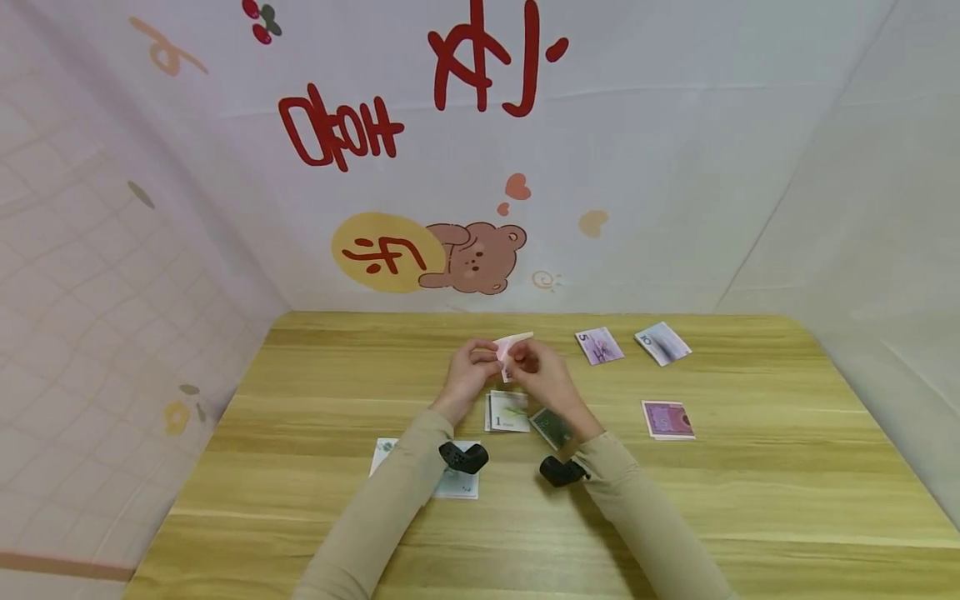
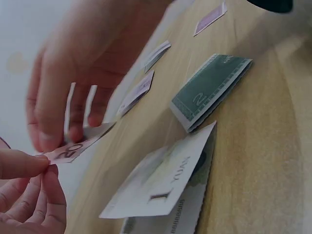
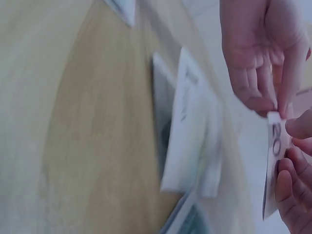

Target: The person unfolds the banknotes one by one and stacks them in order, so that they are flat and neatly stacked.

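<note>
Above the far middle of the table, both hands hold a pinkish banknote (image 1: 513, 343) printed with "20" in the right wrist view. My left hand (image 1: 463, 377) pinches one end between thumb and fingers. The right hand (image 1: 547, 377) pinches the note close beside it, fingers bent. Below them a folded 1 yuan note (image 2: 161, 183) stands partly propped open on the wood. A folded dark green note (image 2: 212, 90) lies to its right, partly under my right wrist in the head view.
At the back right lie a purple 5 note (image 1: 600, 345) and a folded 10 note (image 1: 663, 343), with a maroon note (image 1: 669, 420) nearer. Pale banknotes (image 1: 459, 486) are partly covered by my left forearm. A printed cloth (image 1: 637, 150) hangs behind the table.
</note>
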Available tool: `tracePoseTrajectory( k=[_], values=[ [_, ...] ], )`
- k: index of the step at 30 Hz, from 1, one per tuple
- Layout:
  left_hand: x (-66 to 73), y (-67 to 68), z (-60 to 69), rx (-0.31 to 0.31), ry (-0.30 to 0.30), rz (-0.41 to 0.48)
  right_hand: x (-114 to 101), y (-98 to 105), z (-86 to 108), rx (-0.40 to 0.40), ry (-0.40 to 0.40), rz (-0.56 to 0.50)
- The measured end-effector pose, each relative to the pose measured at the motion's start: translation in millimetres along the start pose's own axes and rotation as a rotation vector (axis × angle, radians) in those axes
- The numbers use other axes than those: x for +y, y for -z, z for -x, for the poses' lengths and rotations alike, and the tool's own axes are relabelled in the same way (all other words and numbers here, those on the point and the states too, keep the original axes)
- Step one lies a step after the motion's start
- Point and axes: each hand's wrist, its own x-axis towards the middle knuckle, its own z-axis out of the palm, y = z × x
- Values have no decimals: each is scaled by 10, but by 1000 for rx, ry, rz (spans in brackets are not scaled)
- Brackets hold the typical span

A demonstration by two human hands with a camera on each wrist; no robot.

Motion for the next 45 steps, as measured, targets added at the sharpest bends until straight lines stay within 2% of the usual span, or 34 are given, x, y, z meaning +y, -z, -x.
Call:
tracePoseTrajectory(
  k=[5,6,12,13,21,27,30,37,45],
  values=[
    [66,-12,79,-22,-35,-58,-122,30,44,-10,15,-34],
    [113,-7,119,-28,-33,-65,-141,38,54,-14,16,-37],
    [170,27,206,-20,-56,-67,-256,60,103,-11,40,-25],
    [139,33,199,-13,-63,-66,-276,60,113,-3,46,-21],
    [175,52,326,-18,-113,-106,-379,48,202,15,93,16],
    [163,97,388,-51,-133,-102,-364,39,253,-2,62,-10],
    [148,128,431,-60,-123,-105,-339,37,285,-32,40,-36],
    [63,238,538,-50,-135,-187,-278,34,378,-115,36,-93],
    [-20,423,618,-39,-158,-212,-199,62,452,-64,35,-64]
  ],
)
